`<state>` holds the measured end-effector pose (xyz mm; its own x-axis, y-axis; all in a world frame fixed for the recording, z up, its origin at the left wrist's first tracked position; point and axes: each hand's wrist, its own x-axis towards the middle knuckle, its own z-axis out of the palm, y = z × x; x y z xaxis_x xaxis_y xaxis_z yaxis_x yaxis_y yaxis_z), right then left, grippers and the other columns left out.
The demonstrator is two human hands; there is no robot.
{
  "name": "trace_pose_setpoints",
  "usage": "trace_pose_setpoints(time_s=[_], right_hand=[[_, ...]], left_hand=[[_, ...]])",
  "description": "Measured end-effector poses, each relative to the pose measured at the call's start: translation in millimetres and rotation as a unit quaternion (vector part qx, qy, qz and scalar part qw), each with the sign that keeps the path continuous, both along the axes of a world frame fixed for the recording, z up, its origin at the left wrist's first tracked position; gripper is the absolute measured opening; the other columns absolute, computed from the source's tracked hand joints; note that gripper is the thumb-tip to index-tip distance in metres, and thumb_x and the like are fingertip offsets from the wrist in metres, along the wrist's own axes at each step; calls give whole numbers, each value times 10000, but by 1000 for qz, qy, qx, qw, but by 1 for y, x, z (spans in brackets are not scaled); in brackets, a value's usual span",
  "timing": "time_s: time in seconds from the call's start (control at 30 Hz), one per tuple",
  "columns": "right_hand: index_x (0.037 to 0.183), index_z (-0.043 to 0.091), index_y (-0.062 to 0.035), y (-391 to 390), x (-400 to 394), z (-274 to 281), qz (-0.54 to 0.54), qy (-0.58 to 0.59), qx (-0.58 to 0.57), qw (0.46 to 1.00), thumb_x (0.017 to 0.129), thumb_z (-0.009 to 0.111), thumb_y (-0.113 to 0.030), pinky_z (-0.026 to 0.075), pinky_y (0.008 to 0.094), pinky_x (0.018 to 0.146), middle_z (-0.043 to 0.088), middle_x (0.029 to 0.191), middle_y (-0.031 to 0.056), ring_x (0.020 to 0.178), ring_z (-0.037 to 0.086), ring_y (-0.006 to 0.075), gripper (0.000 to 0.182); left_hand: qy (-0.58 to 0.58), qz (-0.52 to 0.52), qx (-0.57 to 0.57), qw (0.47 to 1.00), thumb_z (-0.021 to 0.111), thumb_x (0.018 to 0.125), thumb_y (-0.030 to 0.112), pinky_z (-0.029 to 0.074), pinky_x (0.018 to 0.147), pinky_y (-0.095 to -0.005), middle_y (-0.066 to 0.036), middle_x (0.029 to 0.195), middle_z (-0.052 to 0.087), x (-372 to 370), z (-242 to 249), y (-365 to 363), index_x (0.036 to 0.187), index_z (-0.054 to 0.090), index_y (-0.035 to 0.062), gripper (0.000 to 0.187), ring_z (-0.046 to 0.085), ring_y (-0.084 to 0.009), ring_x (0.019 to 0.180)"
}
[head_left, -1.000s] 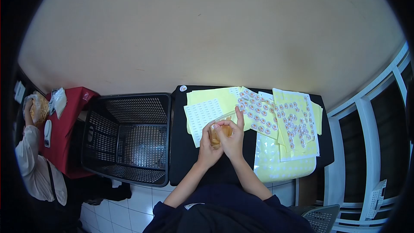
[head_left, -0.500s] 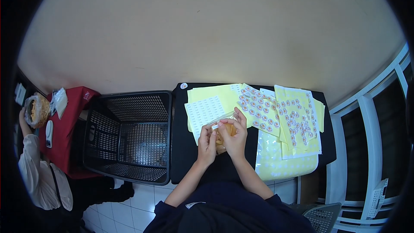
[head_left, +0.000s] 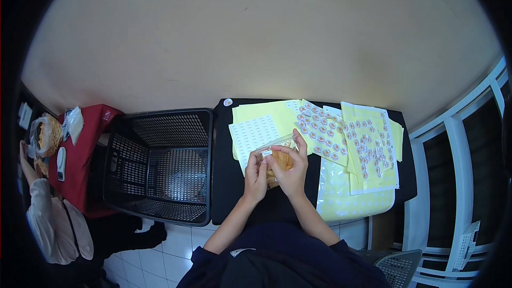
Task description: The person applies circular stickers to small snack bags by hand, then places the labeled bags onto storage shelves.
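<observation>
Between my two hands is a clear plastic pouch [head_left: 284,156] of orange-brown snack pieces, held above the black-covered table. My left hand [head_left: 256,180] is closed on the pouch's left side, thumb on its front. My right hand [head_left: 292,169] grips the right side, with its thumb near a small white label [head_left: 266,153] on the upper front. Just behind the pouch lies a white sheet of small printed labels [head_left: 250,134]. Yellow sheets of round stickers [head_left: 321,128] lie beyond my right hand.
Left of the table stands a black plastic crate [head_left: 209,165]. Further left, a red-covered table [head_left: 85,154] bears a basket of snacks [head_left: 50,136], a white device [head_left: 61,164] and plastic packs. A co-worker [head_left: 61,229] reaches toward the basket. A grey chair [head_left: 400,266] is at lower right.
Both my hands keep their hold on the pouch, which has tilted slightly, showing more of the snack pieces. The co-worker's hand has shifted a little lower beside the basket.
</observation>
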<state>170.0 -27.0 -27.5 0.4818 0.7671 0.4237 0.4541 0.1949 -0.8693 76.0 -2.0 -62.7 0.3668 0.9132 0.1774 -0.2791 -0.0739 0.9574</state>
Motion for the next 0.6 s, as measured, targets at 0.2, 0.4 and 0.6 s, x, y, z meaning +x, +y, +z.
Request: trace_pose_setpoints(time_s=[0.2, 0.4, 0.6], right_hand=[[817, 644, -79, -1, -1, 1, -4, -4, 1, 1000, 613, 693, -90, 254, 401, 974, 340, 1231, 189, 1172, 330, 311, 210], [799, 642, -85, 0, -3, 1, 0, -8, -3, 1000, 612, 686, -104, 270, 402, 956, 319, 1245, 180, 1163, 338, 330, 193], [779, 627, -61, 1, -2, -6, -1, 27, 1, 1000, 623, 683, -79, 295, 379, 937, 357, 1213, 166, 1104, 395, 284, 167]], left_hand=[[-19, 9, 7, 1000, 337, 867, 52, 368, 831, -260, -121, 1045, 469, 1, 10, -1, 1086, 376, -27, 236, 450, -139, 971], [5, 39, -5, 999, 369, 869, 76, 398, 747, -241, -103, 898, 538, -2, 1, 4, 949, 432, -17, 138, 486, -104, 844], [60, 63, 42, 995, 362, 885, 101, 411, 736, -236, -105, 895, 563, -2, 3, 4, 953, 491, -21, 190, 514, -104, 813]])
